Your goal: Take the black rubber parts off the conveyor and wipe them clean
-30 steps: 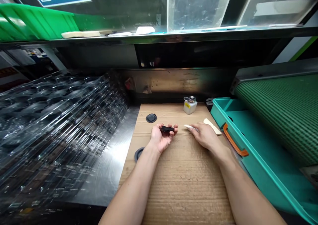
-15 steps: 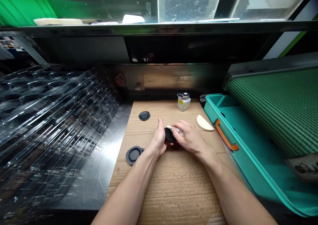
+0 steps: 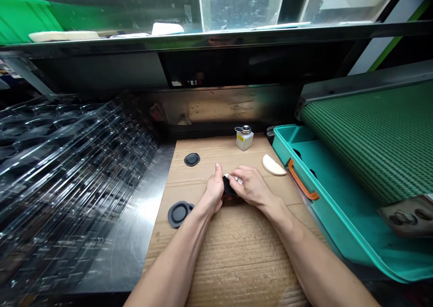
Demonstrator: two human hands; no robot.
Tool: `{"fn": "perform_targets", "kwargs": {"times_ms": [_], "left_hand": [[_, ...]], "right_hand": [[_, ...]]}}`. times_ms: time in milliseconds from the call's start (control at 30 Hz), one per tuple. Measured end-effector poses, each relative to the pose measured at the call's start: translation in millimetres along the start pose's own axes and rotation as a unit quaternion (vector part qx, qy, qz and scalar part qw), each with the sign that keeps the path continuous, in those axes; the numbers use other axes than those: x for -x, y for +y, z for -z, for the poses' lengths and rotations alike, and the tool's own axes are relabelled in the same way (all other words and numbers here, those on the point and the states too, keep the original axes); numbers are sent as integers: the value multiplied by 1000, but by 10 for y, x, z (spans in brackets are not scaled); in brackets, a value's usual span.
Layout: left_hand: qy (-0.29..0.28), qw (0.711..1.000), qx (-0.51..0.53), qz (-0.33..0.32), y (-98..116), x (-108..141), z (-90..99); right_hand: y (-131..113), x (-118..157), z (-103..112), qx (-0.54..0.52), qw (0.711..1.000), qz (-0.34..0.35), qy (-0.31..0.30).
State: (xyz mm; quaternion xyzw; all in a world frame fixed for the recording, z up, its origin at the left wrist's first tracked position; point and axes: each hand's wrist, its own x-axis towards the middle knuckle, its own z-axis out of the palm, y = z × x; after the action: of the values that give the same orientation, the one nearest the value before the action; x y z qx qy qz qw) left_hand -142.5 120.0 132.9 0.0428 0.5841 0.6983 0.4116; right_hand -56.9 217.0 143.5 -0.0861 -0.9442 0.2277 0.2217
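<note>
Between my hands, over the cardboard sheet (image 3: 237, 253), is a dark round part (image 3: 229, 188), partly hidden by my fingers. My left hand (image 3: 215, 187) grips it from the left with the thumb pointing up. My right hand (image 3: 248, 184) pinches a white cloth or tissue (image 3: 236, 179) against the part's upper face. To the left on the cardboard lie a small black rounded part (image 3: 191, 159) and a larger grey-black one (image 3: 178, 214), which overlaps another piece behind my left forearm. A white half-round pad (image 3: 274, 165) lies to the right of my right hand.
A square white bottle (image 3: 244, 140) with a metal top stands at the cardboard's back edge. On the right, a teal bin (image 3: 333, 216) with an orange handle sits under a green conveyor belt (image 3: 375, 131). Stacked clear plastic trays (image 3: 67, 180) fill the left; a metal shelf (image 3: 209, 40) crosses above.
The whole view has shifted slightly as the head moved. My right fingers and the white cloth have moved a little over the dark part; both hands keep their hold.
</note>
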Motion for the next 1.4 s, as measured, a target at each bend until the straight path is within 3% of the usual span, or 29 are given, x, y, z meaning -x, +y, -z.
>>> {"fn": "perform_targets", "kwargs": {"times_ms": [400,567,633,767,933,1033,1167,1267,1400], "left_hand": [[11,997,-62,-49,-48,-15,-4],[-42,998,-53,-18,9,-29,34],[-44,999,-18,-17,102,-33,96],[10,996,18,-92,372,-2,310],[27,980,-98,-173,721,-121,692],[68,929,-295,-213,944,-383,949],[21,807,-533,-253,1199,-760,1199],[-31,723,-629,-284,1304,-950,1265],[-56,636,-703,-314,1359,-1056,1275]], "right_hand": [[11,-6,-28,4,1000,1,-1],[59,-20,13,21,999,-34,-14],[114,-22,52,34,997,-69,-5],[229,-21,90,26,995,-101,-5],[385,-39,112,61,987,-142,39],[513,-36,180,110,970,-206,70],[648,7,212,190,932,-289,106],[707,29,145,212,923,-301,107],[774,22,60,206,926,-289,126]]}}
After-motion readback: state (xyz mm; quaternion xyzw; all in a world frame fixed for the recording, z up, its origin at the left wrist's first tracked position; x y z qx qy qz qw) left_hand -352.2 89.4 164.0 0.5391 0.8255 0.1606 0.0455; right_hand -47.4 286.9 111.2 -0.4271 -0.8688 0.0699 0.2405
